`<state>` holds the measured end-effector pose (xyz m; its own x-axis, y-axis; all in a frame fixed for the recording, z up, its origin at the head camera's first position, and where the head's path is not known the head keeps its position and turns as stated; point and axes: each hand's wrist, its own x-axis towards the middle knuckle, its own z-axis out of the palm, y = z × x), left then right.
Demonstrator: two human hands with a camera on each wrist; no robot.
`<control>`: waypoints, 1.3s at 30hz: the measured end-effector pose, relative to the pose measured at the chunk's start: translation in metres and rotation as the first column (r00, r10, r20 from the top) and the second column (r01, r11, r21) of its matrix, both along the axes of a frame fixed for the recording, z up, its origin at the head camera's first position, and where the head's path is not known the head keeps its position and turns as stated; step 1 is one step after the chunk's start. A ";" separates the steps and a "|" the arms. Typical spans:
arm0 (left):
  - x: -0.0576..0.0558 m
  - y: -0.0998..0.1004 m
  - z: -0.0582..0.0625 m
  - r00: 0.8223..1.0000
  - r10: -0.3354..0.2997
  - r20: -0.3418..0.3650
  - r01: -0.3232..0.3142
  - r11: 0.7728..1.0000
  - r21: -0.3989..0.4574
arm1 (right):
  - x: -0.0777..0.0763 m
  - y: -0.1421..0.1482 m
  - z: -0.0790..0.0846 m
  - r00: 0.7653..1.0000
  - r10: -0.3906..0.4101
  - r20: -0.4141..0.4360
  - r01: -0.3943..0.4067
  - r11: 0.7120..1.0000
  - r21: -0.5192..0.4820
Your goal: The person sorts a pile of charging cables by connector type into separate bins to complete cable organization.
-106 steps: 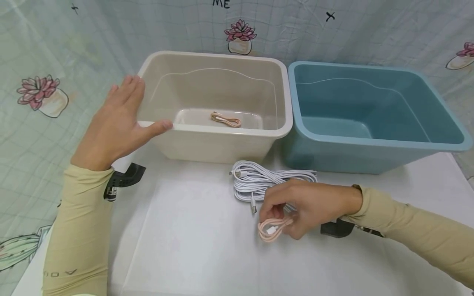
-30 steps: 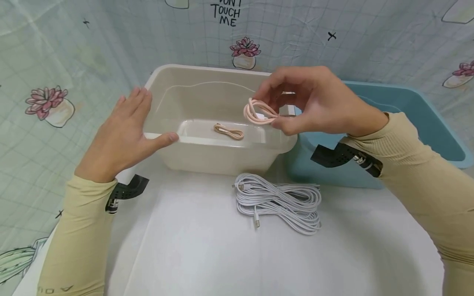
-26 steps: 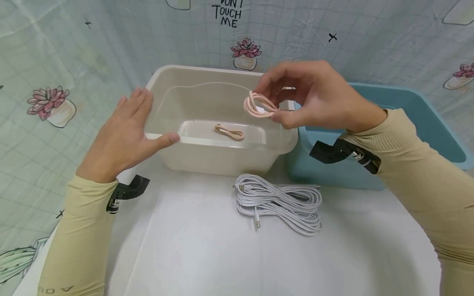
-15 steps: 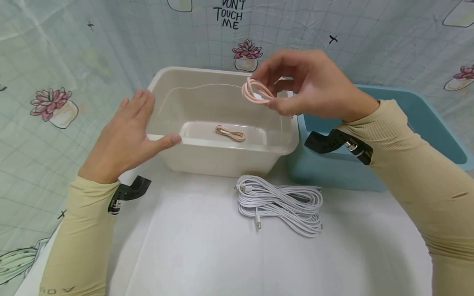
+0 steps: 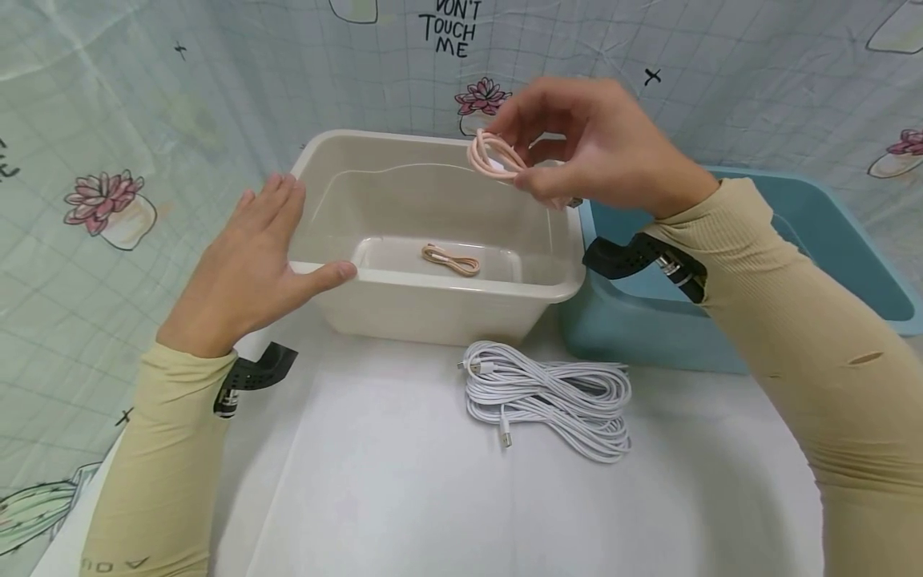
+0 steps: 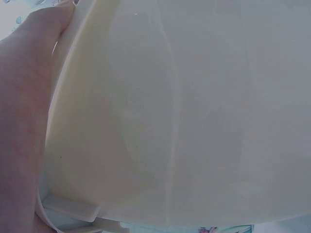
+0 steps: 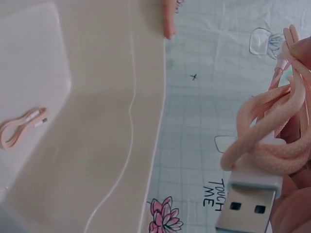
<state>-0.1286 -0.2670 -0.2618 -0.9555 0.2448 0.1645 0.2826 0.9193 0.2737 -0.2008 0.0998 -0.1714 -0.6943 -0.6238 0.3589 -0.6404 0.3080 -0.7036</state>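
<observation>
My right hand (image 5: 591, 148) pinches a coiled peach USB cable (image 5: 481, 154) between thumb and fingers, up over the back right part of the beige bin (image 5: 447, 282). The right wrist view shows the cable's metal USB plug (image 7: 244, 208) sticking out of the braided loops. My left hand (image 5: 245, 268) rests on the bin's left front corner, fingers straight and thumb along the front rim. On the bin floor lies another coiled peach cable (image 5: 453, 261). From the left wrist, the bin's pale wall (image 6: 146, 111) fills most of the view.
To the right stands a blue bin (image 5: 649, 336), partly covered by my right forearm. A bundle of white cables (image 5: 544, 393) lies on the white table (image 5: 397, 481) in front of the bins. Behind them hangs a patterned curtain (image 5: 346, 80).
From the table beside the white bundle, my right hand has lifted the peach cable over the beige bin. In the last second it rises further and slightly left. My left hand stays on the rim.
</observation>
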 end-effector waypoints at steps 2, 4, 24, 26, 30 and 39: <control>0.000 0.000 0.000 1.000 -0.001 -0.002 0.001 1.000 0.001 | -0.002 -0.002 -0.001 1.000 -0.008 0.007 0.008 1.000 0.001; 0.000 0.000 0.000 1.000 -0.002 -0.003 0.002 1.000 0.001 | -0.004 -0.004 -0.001 1.000 -0.022 0.007 0.022 1.000 0.014; 0.000 0.000 -0.002 1.000 0.002 -0.010 -0.002 1.000 0.020 | -0.030 -0.029 -0.012 0.999 -0.038 0.007 0.038 0.996 0.079; 0.000 0.001 -0.002 1.000 0.002 -0.009 -0.001 1.000 0.022 | -0.034 -0.031 -0.014 0.999 -0.030 0.011 0.029 0.997 0.072; 0.001 0.002 -0.002 1.000 0.001 -0.009 0.000 1.000 0.022 | -0.039 -0.035 -0.017 1.000 -0.020 0.015 0.019 0.998 0.062; 0.000 0.005 -0.002 1.000 -0.008 -0.013 0.009 1.000 0.029 | -0.046 -0.044 -0.024 0.999 -0.021 0.049 0.017 0.996 0.083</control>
<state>-0.1285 -0.2617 -0.2639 -0.9512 0.2479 0.1840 0.2941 0.9087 0.2964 -0.2468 0.0561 -0.1955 -0.7218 -0.6367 0.2711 -0.5987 0.3781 -0.7061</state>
